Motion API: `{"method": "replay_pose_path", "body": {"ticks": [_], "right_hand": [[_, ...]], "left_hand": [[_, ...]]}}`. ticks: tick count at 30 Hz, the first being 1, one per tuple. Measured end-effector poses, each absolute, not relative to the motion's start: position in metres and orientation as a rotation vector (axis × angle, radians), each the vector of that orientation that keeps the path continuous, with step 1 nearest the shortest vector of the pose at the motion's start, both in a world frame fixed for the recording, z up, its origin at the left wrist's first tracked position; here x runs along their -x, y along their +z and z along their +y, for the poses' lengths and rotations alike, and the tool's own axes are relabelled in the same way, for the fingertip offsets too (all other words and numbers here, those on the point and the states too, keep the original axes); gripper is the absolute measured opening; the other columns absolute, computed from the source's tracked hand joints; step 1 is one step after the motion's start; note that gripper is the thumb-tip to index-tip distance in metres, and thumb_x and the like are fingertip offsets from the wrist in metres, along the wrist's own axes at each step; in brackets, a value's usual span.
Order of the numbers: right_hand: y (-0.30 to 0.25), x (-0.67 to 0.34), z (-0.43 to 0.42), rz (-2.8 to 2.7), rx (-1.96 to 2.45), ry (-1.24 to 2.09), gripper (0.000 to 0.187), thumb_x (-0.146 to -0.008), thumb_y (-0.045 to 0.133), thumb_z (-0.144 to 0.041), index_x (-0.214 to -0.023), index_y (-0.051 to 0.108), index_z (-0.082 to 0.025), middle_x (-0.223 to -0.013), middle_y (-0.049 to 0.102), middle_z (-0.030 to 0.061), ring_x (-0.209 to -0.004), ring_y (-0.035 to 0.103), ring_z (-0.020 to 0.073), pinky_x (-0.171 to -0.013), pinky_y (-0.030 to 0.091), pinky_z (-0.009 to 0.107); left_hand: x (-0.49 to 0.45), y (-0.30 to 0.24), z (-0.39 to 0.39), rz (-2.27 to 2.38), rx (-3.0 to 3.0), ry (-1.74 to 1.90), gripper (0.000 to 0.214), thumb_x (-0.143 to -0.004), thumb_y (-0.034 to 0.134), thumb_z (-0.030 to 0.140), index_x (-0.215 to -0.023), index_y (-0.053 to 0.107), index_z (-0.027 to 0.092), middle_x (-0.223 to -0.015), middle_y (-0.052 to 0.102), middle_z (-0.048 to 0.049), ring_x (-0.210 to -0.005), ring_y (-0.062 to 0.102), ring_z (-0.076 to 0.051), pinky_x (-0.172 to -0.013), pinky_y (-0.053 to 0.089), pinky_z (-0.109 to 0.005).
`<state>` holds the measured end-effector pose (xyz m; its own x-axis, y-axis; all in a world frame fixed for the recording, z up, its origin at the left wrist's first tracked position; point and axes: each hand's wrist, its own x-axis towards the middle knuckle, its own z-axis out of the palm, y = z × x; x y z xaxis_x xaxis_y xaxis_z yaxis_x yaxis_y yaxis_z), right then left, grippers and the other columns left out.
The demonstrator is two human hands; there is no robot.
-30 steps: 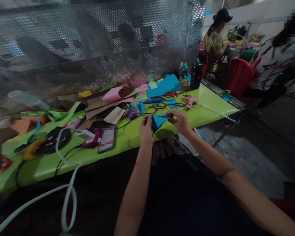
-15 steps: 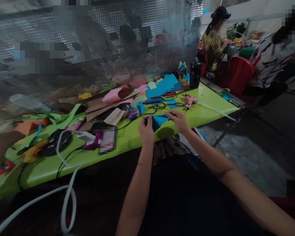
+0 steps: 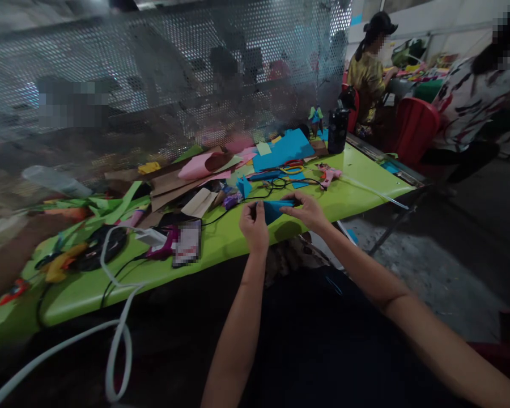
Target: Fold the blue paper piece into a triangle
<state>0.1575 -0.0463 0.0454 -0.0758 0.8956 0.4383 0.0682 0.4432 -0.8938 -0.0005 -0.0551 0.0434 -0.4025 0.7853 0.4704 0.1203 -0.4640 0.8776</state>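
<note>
Between my two hands is a folded piece of blue paper (image 3: pixel 273 210), held above the front edge of the green table (image 3: pixel 221 241). My left hand (image 3: pixel 255 222) pinches its left side, thumb toward me. The fingers of my right hand (image 3: pixel 306 210) are closed on its right end. Just beyond my hands, a small folded blue paper piece (image 3: pixel 243 185) stands on the table beside a purple wrapped item (image 3: pixel 232 199). A black cord runs behind them to a pink glue gun (image 3: pixel 329 174).
Scissors with yellow handles (image 3: pixel 292 169), blue sheets (image 3: pixel 287 149) and brown and pink paper lie farther back. A dark tumbler (image 3: pixel 338 130) stands at the right. At left are a yellow glue gun (image 3: pixel 62 263), a white cable (image 3: pixel 123 317) and another person's arm (image 3: pixel 15 258). Two people sit beyond.
My right fingers have shifted left and forward over the blue paper, whose top now looks flatter. Another person's arm at the left has reached farther in over the green paper.
</note>
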Motion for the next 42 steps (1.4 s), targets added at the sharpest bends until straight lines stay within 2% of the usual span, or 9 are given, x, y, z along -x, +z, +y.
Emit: {"method": "replay_pose_path", "body": {"ticks": [7, 13, 17, 19, 23, 26, 29, 34, 42], "right_hand": [[0.039, -0.158, -0.038, -1.414, 0.894, 0.920, 0.040, -0.071, 0.080, -0.055, -0.083, 0.068, -0.019, -0.076, 0.066, 0.0005, -0.071, 0.058, 0.0156, -0.066, 0.046, 0.029], [0.041, -0.161, -0.047, -1.496, 0.850, 0.630, 0.045, -0.078, 0.079, -0.051, -0.110, 0.068, -0.023, -0.108, 0.070, 0.0071, -0.095, 0.064, 0.0208, -0.084, 0.052, 0.034], [0.040, -0.163, -0.051, -1.500, 0.862, 0.530, 0.038, -0.079, 0.078, -0.054, -0.098, 0.065, -0.023, -0.108, 0.066, 0.0073, -0.090, 0.062, 0.0191, -0.085, 0.052, 0.035], [0.040, -0.163, -0.051, -1.451, 0.848, 0.606, 0.038, -0.080, 0.076, -0.055, -0.096, 0.062, -0.023, -0.109, 0.066, 0.0066, -0.089, 0.062, 0.0186, -0.085, 0.052, 0.034], [0.038, -0.164, -0.051, -1.298, 0.780, 0.884, 0.035, -0.087, 0.066, -0.050, -0.111, 0.062, -0.025, -0.108, 0.069, 0.0054, -0.096, 0.064, 0.0192, -0.087, 0.054, 0.034], [0.035, -0.163, -0.047, -1.268, 0.733, 1.004, 0.040, -0.080, 0.071, -0.040, -0.117, 0.062, -0.025, -0.103, 0.071, 0.0045, -0.101, 0.065, 0.0201, -0.089, 0.054, 0.034], [0.032, -0.161, -0.041, -1.289, 0.767, 1.006, 0.040, -0.072, 0.076, -0.034, -0.109, 0.066, -0.024, -0.100, 0.072, 0.0040, -0.098, 0.066, 0.0199, -0.087, 0.055, 0.033], [0.032, -0.159, -0.036, -1.222, 0.808, 1.026, 0.026, -0.069, 0.078, -0.040, -0.086, 0.071, -0.022, -0.087, 0.073, 0.0022, -0.084, 0.065, 0.0184, -0.076, 0.054, 0.032], [0.034, -0.158, -0.041, -1.094, 0.782, 1.083, 0.024, -0.064, 0.080, -0.037, -0.083, 0.073, -0.022, -0.082, 0.073, 0.0017, -0.079, 0.065, 0.0185, -0.076, 0.054, 0.034]], "left_hand": [[0.001, 0.044, -0.057, 1.227, -1.385, 1.889, 0.025, -0.086, 0.071, 0.044, -0.082, 0.068, 0.019, -0.076, 0.064, 0.0004, -0.074, 0.056, -0.013, -0.071, 0.043, -0.024], [0.001, 0.045, -0.058, 1.201, -1.318, 1.891, 0.027, -0.084, 0.073, 0.046, -0.082, 0.067, 0.020, -0.078, 0.063, 0.0000, -0.077, 0.056, -0.014, -0.072, 0.043, -0.024], [0.003, 0.043, -0.057, 1.205, -1.321, 1.886, 0.029, -0.084, 0.073, 0.048, -0.084, 0.067, 0.020, -0.080, 0.063, 0.0000, -0.078, 0.056, -0.014, -0.074, 0.043, -0.024], [0.003, 0.042, -0.056, 1.196, -1.275, 1.876, 0.030, -0.083, 0.074, 0.049, -0.084, 0.067, 0.020, -0.078, 0.061, 0.0007, -0.077, 0.055, -0.014, -0.073, 0.043, -0.024], [0.003, 0.040, -0.051, 1.161, -1.089, 1.863, 0.034, -0.080, 0.076, 0.052, -0.081, 0.065, 0.020, -0.073, 0.055, 0.0030, -0.072, 0.049, -0.011, -0.069, 0.039, -0.022], [0.002, 0.038, -0.049, 1.114, -1.003, 1.847, 0.036, -0.076, 0.079, 0.052, -0.079, 0.064, 0.019, -0.072, 0.053, 0.0038, -0.069, 0.046, -0.010, -0.066, 0.038, -0.022], [0.002, 0.037, -0.049, 1.093, -0.981, 1.810, 0.037, -0.074, 0.081, 0.052, -0.079, 0.065, 0.019, -0.070, 0.052, 0.0042, -0.068, 0.045, -0.010, -0.064, 0.036, -0.022], [0.002, 0.035, -0.049, 1.093, -1.023, 1.769, 0.035, -0.075, 0.080, 0.050, -0.078, 0.065, 0.019, -0.072, 0.056, 0.0032, -0.070, 0.048, -0.010, -0.066, 0.039, -0.022], [0.000, 0.032, -0.049, 1.064, -1.010, 1.813, 0.033, -0.077, 0.079, 0.048, -0.077, 0.064, 0.019, -0.072, 0.058, 0.0026, -0.070, 0.051, -0.011, -0.067, 0.040, -0.023]]}}
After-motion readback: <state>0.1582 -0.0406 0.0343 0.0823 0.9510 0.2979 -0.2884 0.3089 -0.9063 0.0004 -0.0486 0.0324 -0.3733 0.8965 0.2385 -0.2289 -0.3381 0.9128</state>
